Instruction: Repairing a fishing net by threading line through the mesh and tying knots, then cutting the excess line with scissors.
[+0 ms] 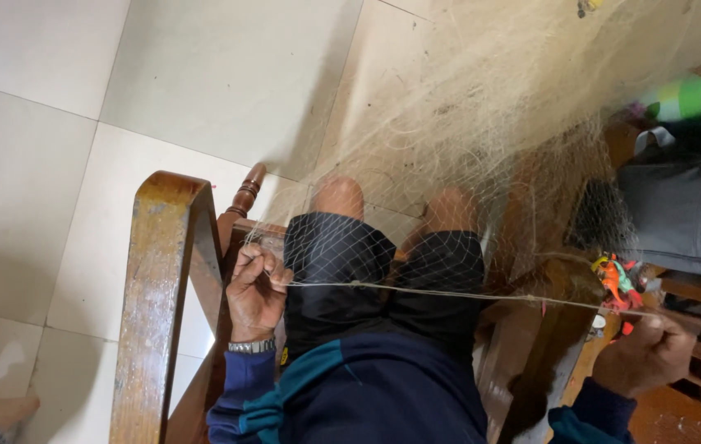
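We pinch the cord (449, 293) with our left hand (256, 289) at centre frame and our right hand (645, 355) at lower right, stretching it taut across our knees. The net (482, 123) drapes from it toward the upper right, so its mesh hangs spread.

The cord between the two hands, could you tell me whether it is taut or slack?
Taut: the cord runs in a straight line from the left hand across the knees to the right hand, with no sag.
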